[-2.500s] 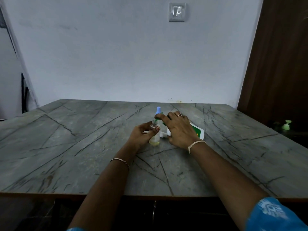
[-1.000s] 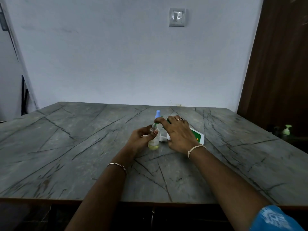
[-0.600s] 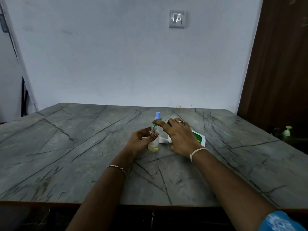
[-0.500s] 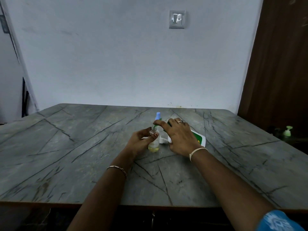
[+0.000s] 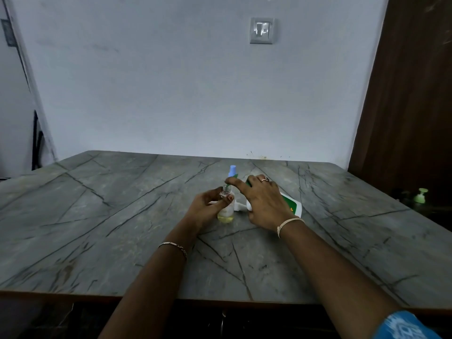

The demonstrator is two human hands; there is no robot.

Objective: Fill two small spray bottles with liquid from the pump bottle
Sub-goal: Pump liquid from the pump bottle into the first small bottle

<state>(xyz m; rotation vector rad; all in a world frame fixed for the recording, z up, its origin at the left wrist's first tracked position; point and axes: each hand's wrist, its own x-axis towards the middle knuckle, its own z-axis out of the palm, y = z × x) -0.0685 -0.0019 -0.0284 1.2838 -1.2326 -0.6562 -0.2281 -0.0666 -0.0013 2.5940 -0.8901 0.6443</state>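
My left hand (image 5: 206,207) grips a small clear spray bottle (image 5: 226,214) that stands upright on the grey stone table (image 5: 110,228), with a little yellowish liquid at its bottom. My right hand (image 5: 265,204) lies over the white pump bottle (image 5: 293,207) with a green label, which is tipped toward the small bottle. Its white nozzle (image 5: 238,207) touches the small bottle's side. My right index finger reaches to the small bottle's open neck. A second small bottle with a blue cap (image 5: 231,170) stands just behind, mostly hidden.
The table's front edge (image 5: 220,298) runs close to me, and its far edge meets a pale wall. A dark wooden door (image 5: 411,94) stands at the right, with a small green pump dispenser (image 5: 420,195) on a dark surface beside the table.
Both hands stay at the bottles. My right index finger has stretched out over the small bottle's neck. The view has tilted slightly.
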